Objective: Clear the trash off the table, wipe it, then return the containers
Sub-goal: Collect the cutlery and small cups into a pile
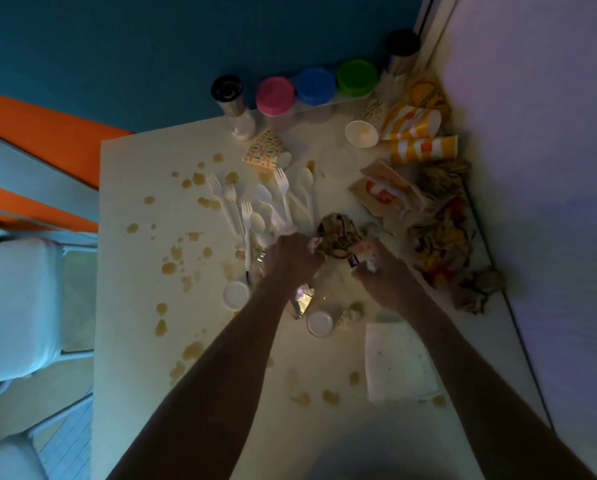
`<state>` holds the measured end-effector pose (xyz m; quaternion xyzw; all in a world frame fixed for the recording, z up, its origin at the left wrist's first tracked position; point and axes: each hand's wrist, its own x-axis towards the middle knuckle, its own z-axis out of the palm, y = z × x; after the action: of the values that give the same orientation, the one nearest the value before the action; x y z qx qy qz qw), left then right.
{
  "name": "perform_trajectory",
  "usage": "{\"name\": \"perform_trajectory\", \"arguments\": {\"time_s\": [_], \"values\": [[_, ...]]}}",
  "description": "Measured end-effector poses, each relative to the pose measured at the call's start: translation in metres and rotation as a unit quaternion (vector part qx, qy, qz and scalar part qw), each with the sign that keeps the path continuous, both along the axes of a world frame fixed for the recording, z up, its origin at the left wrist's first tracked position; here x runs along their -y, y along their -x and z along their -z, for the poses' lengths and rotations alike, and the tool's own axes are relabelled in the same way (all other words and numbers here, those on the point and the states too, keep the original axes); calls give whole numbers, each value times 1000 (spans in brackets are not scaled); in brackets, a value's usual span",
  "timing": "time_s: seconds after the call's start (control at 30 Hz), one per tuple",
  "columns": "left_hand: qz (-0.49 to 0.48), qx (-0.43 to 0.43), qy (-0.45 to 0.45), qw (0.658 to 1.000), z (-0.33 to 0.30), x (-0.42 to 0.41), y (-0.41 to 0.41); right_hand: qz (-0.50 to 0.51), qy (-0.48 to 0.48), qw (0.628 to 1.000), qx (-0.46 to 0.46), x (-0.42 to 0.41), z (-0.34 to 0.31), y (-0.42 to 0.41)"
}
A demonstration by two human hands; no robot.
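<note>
A white table [141, 271] carries brown stains and a lot of trash. My left hand [291, 259] has its fingers curled round the handles of several white plastic forks and spoons [255, 206]. My right hand [376, 268] grips small crumpled wrappers [364, 256]. Between the two hands lies a crumpled paper ball [338, 235]. Along the back edge stand containers with a pink lid [275, 95], a blue lid [316, 85] and a green lid [356, 77], plus two black-lidded steel shakers [233, 102].
Tipped paper cups [421, 150], paper bags [383, 192] and crumpled wrappers [442, 244] pile up along the right wall. Two small white lids [235, 294], a foil packet [302, 301] and a white napkin [399, 362] lie near my arms. White chairs [16, 306] stand to the left.
</note>
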<state>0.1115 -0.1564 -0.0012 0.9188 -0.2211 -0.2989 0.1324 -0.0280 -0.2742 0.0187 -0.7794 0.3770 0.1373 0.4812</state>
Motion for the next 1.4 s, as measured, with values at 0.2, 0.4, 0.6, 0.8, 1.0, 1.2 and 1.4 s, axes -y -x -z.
{"name": "perform_trajectory", "arguments": {"time_s": [0.2, 0.4, 0.6, 0.8, 1.0, 1.2, 1.4], "values": [[-199, -134, 176, 955, -29, -17, -15, -159, 159, 970, -95, -53, 47, 45], [-359, -230, 343, 837, -41, -55, 3, -155, 228, 957, -92, -61, 61, 50], [-288, -197, 260, 900, -30, -65, 30, 76, 75, 994, -4, -50, 36, 53], [-21, -72, 105, 992, -25, -38, 55, 47, 167, 985, 18, -44, 32, 45], [-15, -73, 99, 992, -15, -27, 61, -50, 237, 970, -31, -33, 54, 2], [-36, -53, 100, 993, -11, -37, 47, -45, 255, 965, -34, -34, 77, 3], [-68, -5, 144, 987, -12, -22, 24, 15, 220, 975, 11, -36, 72, 23]]}}
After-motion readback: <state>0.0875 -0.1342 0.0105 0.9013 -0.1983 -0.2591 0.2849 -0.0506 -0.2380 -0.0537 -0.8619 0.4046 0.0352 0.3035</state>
